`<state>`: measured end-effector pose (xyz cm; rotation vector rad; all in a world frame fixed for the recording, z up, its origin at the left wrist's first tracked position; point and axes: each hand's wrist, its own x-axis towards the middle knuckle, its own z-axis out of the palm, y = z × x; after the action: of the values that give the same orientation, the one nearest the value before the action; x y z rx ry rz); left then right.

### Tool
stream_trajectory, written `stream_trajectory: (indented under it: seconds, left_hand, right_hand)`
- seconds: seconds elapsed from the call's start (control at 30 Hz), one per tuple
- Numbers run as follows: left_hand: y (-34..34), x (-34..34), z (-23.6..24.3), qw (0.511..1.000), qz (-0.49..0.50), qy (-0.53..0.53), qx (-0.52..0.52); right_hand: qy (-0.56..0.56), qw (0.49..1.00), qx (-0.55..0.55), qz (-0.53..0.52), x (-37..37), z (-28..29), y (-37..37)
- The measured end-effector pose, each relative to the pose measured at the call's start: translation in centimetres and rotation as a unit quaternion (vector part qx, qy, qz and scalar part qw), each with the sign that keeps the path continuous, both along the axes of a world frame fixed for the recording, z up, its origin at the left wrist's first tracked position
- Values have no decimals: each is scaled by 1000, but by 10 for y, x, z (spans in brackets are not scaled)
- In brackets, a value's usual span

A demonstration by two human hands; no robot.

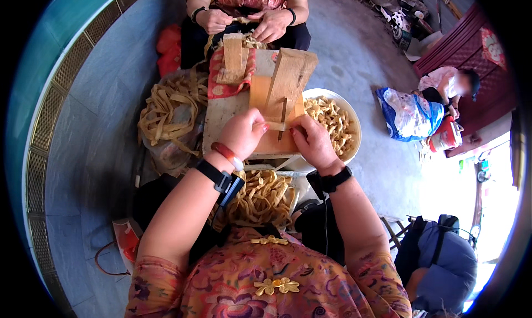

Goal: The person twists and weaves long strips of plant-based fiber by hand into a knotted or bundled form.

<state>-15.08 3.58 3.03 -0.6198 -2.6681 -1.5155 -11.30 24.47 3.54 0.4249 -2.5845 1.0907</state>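
My left hand (241,131) and my right hand (313,140) pinch opposite ends of a short pale yellow strip (277,126). The strip lies across a dark upright slot or blade (282,112) at the front of a tall wooden block (291,71). The block stands on a tan board (260,93) over a worn bench (226,118). A white bowl of small yellow twisted pieces (338,129) sits beside my right hand. Long flat yellow strips (260,196) lie in a heap below my hands, and another heap (172,110) is left of the bench.
A co-worker's hands (269,27) work at a smaller wooden block (233,57) on a red cloth (215,80). Another person (440,85) sits at the right by a blue-white bag (407,113). A stuffed dark blue bag (443,262) is at lower right, a tiled wall step (69,63) at left.
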Motion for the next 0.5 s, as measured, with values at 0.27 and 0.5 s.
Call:
stream_trajectory:
  seconds: [0.27,0.5]
  left_hand:
    - [-13,67,-1,984,-135,-61,101]
    - [-31,99,-26,855,-293,-365,223]
  right_hand:
    - [69,991,57,103,60,24,0]
    - [31,976,58,206,105,16,-25]
